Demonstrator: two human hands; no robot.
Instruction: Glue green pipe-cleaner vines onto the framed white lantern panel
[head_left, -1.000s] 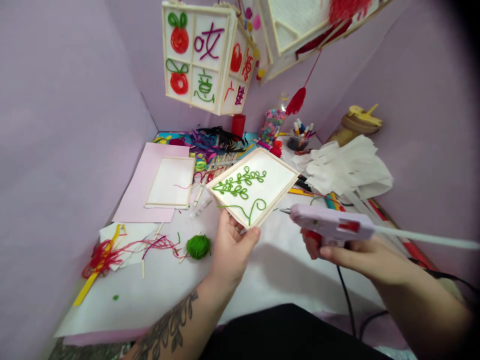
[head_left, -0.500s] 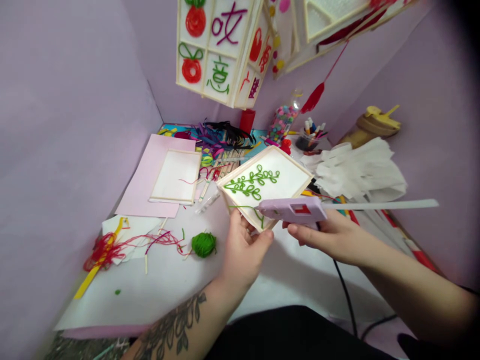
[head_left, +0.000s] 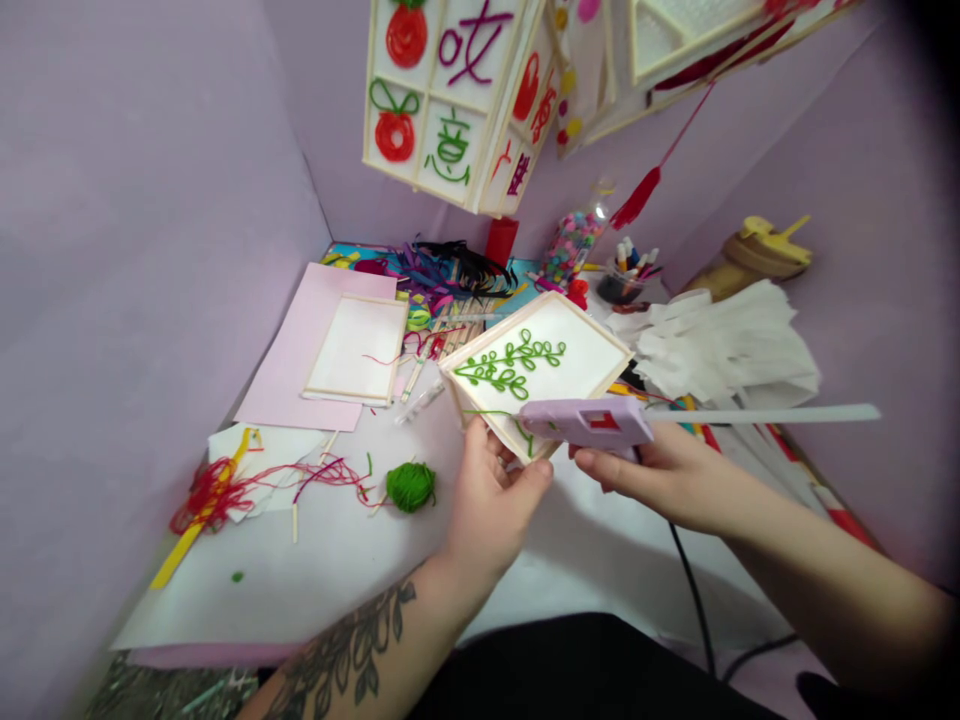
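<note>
My left hand grips the near corner of a wood-framed white panel, which is tilted up above the table. Green yarn forms a leafy branch on the panel's face, and a looser strand lies near the corner by my thumb. In my right hand is a lilac hot glue gun, its nozzle pointing left, close over the panel's lower part. A long white glue stick sticks out of its back. The exact nozzle tip contact is hard to make out.
A green yarn ball lies left of my hands, near tangled red yarn. Another framed panel rests on pink card. Decorated lanterns hang overhead. White tissue sits at right; a black cord trails below the gun.
The whole view has shifted slightly, so things appear a little further right. My hands, the panel and the glue gun keep nearly the same positions relative to each other.
</note>
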